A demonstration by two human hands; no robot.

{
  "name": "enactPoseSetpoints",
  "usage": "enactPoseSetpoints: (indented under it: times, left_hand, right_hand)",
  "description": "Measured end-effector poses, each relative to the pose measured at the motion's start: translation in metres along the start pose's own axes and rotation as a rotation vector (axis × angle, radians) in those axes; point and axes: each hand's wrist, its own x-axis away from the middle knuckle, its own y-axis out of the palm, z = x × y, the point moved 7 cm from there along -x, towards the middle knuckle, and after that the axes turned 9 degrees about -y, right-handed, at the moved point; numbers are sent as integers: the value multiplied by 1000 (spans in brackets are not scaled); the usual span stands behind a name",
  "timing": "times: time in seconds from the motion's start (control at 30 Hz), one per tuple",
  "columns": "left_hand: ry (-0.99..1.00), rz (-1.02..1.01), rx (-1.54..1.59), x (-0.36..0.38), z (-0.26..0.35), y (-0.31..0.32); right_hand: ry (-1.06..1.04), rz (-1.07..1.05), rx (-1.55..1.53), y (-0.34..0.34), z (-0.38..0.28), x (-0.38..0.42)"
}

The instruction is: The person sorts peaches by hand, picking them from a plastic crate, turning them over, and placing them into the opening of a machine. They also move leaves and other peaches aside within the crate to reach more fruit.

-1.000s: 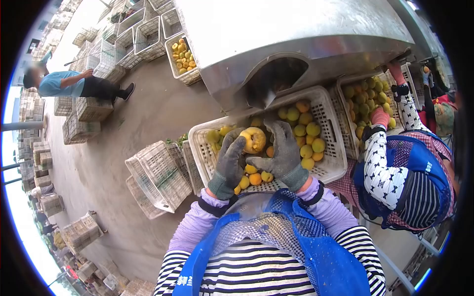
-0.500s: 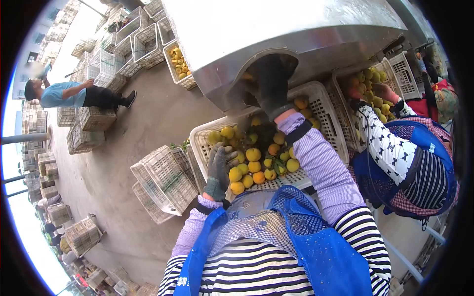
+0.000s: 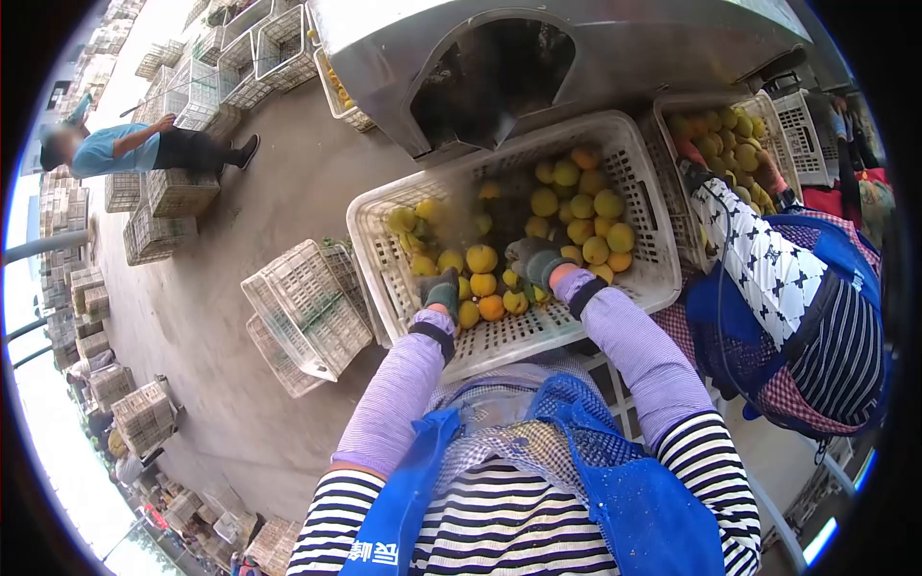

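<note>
Both of my hands wear dark grey work gloves and reach into a white plastic crate. Round yellow-orange fruit, which looks like peaches, lies loose in it. My left hand is at the crate's near left, against the fruit, its fingers not closed round any piece. Low over the middle of the pile, my right hand touches the fruit with bent, parted fingers, and its fingertips are partly hidden. Behind the crate is the dark opening of a metal machine.
Stacked white crates stand at left on the concrete floor. Close on my right, a co-worker's patterned sleeve reaches into another fruit crate. A person in a light blue shirt stands far left, near more crates.
My right hand has come out of the machine's opening and down onto the fruit. My left hand has moved from the crate's left rim into the crate. More fruit shows at the right.
</note>
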Motion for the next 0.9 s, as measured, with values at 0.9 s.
enactPoseSetpoints:
  times: [0.9]
  left_hand:
    - [426,-737,921,188,96,-113]
  right_hand:
    - [-303,569,-594,-121,-107,103]
